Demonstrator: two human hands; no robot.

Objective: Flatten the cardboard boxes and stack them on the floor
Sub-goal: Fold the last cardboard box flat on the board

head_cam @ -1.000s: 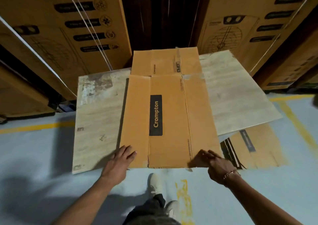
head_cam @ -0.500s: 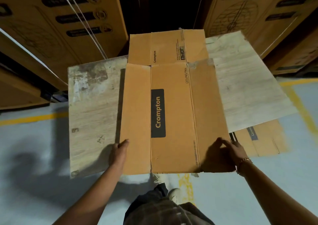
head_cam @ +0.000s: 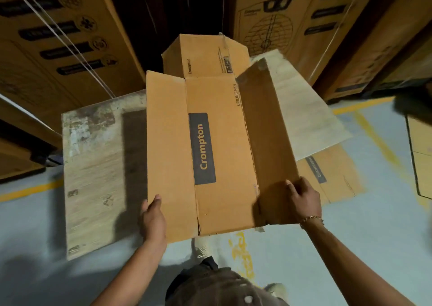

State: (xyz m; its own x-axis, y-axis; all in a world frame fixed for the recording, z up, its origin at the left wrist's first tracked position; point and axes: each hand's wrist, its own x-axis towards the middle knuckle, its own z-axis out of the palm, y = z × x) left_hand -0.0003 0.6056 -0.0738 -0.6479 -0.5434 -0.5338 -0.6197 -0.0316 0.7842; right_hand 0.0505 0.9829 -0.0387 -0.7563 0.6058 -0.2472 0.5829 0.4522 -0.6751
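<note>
Left hand (head_cam: 152, 214) and right hand (head_cam: 304, 198) each grip a near side panel of the Crompton box (head_cam: 222, 165), wide apart, likely to hold it spread flat for stacking.

Both hands (head_cam: 230, 209) grip the Crompton box (head_cam: 210, 153) (right panel raised).

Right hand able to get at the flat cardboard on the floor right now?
Probably not yet: the right hand grips the box by its raised right side, the left hand by its left edge. The flat cardboard lies on the floor just past it, partly under the board.
</note>
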